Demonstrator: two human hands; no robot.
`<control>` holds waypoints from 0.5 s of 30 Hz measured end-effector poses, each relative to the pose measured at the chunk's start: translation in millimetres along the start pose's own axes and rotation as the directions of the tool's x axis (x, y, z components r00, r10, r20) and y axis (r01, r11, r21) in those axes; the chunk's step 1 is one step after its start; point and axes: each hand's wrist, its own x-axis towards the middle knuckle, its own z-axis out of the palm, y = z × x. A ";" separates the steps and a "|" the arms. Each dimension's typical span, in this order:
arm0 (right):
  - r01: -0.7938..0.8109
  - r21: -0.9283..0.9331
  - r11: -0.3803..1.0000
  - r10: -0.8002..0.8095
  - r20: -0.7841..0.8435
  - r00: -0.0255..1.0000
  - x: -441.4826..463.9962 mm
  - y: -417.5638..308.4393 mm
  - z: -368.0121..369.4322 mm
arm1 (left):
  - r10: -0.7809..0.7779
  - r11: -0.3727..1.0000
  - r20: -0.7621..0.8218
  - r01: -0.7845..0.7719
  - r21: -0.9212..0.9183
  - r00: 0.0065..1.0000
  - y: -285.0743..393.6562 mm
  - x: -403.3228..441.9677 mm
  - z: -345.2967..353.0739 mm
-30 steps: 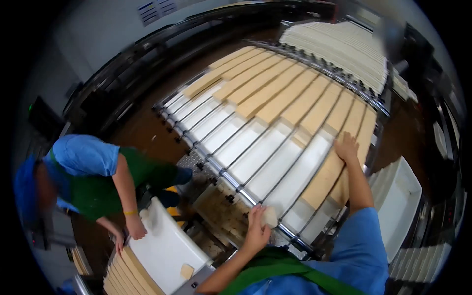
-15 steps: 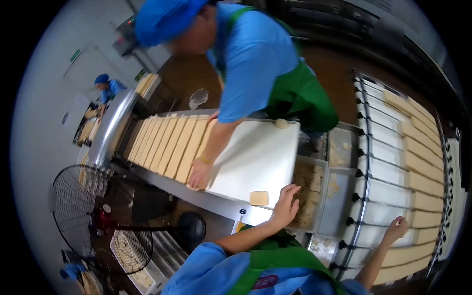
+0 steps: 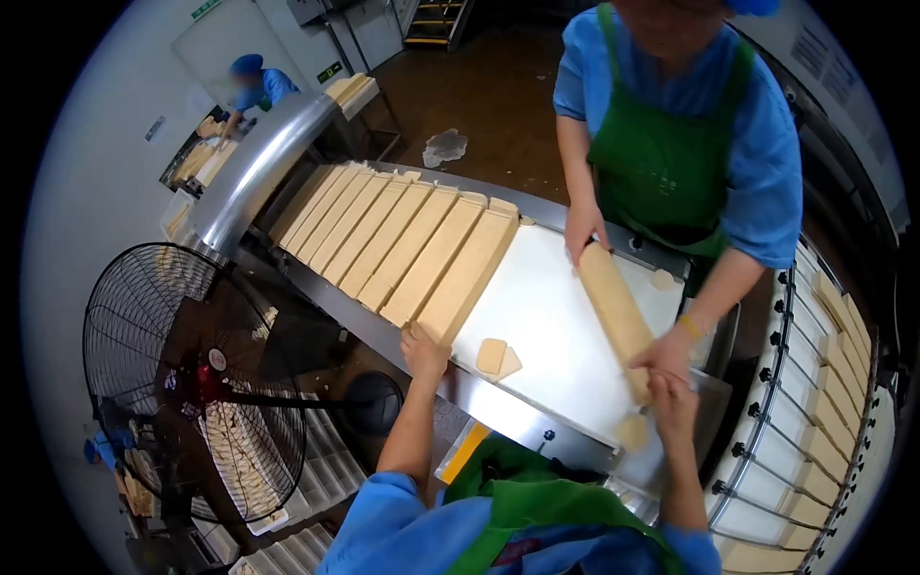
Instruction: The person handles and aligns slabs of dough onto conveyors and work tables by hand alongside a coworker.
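Note:
Pale dough strips [image 3: 398,244] lie side by side on the white conveyor belt [image 3: 537,287]. My left hand [image 3: 424,352] is closed at the near end of the rightmost strip [image 3: 470,268], fingers against its edge. Across the belt, a co-worker holds one long dough strip [image 3: 613,302] at both ends, at a slant. My right hand [image 3: 674,402] is closed at this strip's near end, right by the co-worker's hand; what its fingers hold is hidden. Below it is a blurred pale dough piece [image 3: 632,431]. Two small dough pieces [image 3: 493,356] lie near the belt's front edge.
Right of the belt stands a rack [image 3: 767,422] with more strips on white sheeting. A black fan [image 3: 196,383] is at left, above trays with pale pieces. A curved metal housing [image 3: 264,163] spans the belt's far end. Another person works beyond it.
The co-worker has moved right and lifted a dough strip off the belt. My left hand has gone to the row's end strip; my right hand has come from the rack to the lifted strip.

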 end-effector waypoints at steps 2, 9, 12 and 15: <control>0.175 0.040 0.984 -0.178 0.126 0.976 30.9 -31.8 46.0 | -0.019 0.999 0.067 0.022 -0.049 0.998 -6.2 17.6 1.2; 0.369 -0.165 0.915 -0.315 0.281 0.907 136.0 -41.5 219.3 | 0.104 0.967 0.166 -0.061 -0.249 0.981 2.3 32.3 -4.2; 0.242 -0.451 0.859 -0.096 0.322 0.942 182.8 -55.7 279.8 | 0.132 0.989 0.247 -0.110 -0.100 0.960 9.9 34.9 -9.6; 0.145 -0.500 0.854 0.041 0.342 0.939 228.4 -88.5 316.5 | 0.136 0.984 0.307 -0.165 0.070 0.942 3.3 37.5 1.0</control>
